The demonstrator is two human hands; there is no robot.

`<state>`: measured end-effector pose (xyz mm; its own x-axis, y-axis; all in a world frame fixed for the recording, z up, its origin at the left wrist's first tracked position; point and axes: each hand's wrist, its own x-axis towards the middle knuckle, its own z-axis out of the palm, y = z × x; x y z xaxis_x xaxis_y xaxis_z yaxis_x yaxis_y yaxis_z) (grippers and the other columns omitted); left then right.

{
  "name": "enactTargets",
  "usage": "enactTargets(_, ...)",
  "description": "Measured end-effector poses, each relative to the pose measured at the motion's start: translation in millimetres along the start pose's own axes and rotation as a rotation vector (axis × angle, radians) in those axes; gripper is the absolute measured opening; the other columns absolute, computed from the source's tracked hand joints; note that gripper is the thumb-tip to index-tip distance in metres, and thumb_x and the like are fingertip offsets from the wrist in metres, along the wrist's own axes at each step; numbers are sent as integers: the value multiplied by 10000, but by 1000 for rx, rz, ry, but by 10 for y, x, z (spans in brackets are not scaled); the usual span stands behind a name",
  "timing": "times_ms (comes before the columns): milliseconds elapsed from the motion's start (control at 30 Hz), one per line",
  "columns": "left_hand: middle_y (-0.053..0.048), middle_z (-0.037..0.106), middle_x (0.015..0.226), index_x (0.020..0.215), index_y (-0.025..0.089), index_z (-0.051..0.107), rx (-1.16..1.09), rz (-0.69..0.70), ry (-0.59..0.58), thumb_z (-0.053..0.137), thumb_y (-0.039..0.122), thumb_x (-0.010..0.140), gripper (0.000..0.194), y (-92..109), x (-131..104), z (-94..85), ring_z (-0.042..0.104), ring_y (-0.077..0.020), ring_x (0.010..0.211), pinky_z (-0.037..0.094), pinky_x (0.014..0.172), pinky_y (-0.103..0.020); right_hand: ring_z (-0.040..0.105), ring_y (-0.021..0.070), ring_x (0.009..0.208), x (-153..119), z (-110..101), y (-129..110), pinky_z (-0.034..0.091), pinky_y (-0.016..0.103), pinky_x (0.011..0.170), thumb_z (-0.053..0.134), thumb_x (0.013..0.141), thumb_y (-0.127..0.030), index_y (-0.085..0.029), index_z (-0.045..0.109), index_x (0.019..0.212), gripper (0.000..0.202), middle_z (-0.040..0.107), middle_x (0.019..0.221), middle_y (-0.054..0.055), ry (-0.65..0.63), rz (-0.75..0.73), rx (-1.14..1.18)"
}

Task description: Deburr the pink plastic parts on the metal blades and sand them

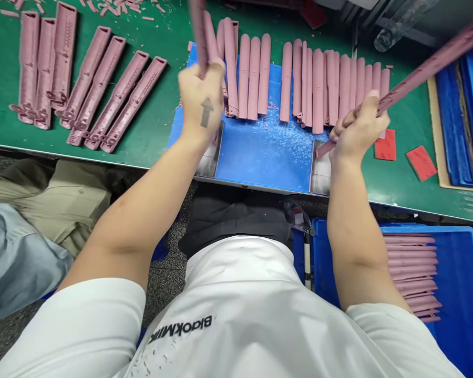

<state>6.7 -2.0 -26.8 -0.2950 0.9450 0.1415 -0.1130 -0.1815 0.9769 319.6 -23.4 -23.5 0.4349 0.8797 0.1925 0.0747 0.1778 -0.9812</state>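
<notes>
My left hand (203,92) is closed round a long pink plastic part (199,34), which points up out of the top of the view. On the right, my right hand (358,128) grips another long pink plastic part (425,76), slanting up to the right edge; its lower end shows below my fingers. Between the hands, several pink half-shells (254,79) lie side by side, rounded backs up, partly on a blue sheet (260,157). A denser row of the same shells (317,89) lies beside my right hand. Pale dust covers part of the sheet.
Several pink shells (96,79) lie hollow side up on the green table (150,131) at left. Red sanding pads (421,163) and stacked blue sheets (463,115) are at right. A blue bin (461,294) with pink parts stands below. Another person's leg (67,189) is at left.
</notes>
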Motion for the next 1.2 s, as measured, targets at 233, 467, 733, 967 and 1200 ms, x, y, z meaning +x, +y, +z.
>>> enactTargets(233, 52, 184, 607, 688, 267, 289, 19, 37, -16, 715, 271, 1163, 638, 244, -415, -134, 176, -125, 533, 156, 568, -360, 188, 142, 488, -429, -185, -161, 197, 369, 463, 631, 1022, -961, -329, 236, 774, 785, 154, 603, -85, -17, -46, -9)
enactTargets(467, 46, 274, 549, 642, 257, 337, 88, 69, 50, 607, 189, 1171, 599, 305, -421, -110, 224, -127, 520, 187, 553, -379, 265, 142, 487, -274, -146, -110, 225, 345, 470, 623, 1044, -930, -328, 294, 771, 738, 205, 604, -90, -17, 29, -12)
enactTargets(733, 29, 296, 610, 678, 272, 352, 27, 249, 90, 753, 708, 1067, 709, 193, -414, -194, 346, -155, 581, 298, 615, -371, 373, 148, 529, -290, -117, -164, 408, 338, 513, 675, 1023, -915, -311, 329, 744, 751, 294, 615, -72, 63, -193, 111)
enactTargets(967, 71, 178, 507, 572, 276, 302, 17, -70, -69, 913, 506, 872, 719, 312, -527, -336, 159, -86, 441, 125, 475, -318, 262, 124, 427, -440, -338, -149, 282, 311, 412, 809, 950, -892, -319, 361, 738, 759, 226, 544, -111, -111, 59, -50)
enactTargets(1200, -19, 416, 577, 581, 274, 450, -14, 342, -45, 804, 678, 1026, 697, 238, -594, -349, 462, -193, 569, 390, 607, -393, 551, 173, 623, -433, -292, -154, 620, 409, 705, 713, 934, -1008, -308, 423, 723, 787, 474, 646, -45, -5, -292, 75)
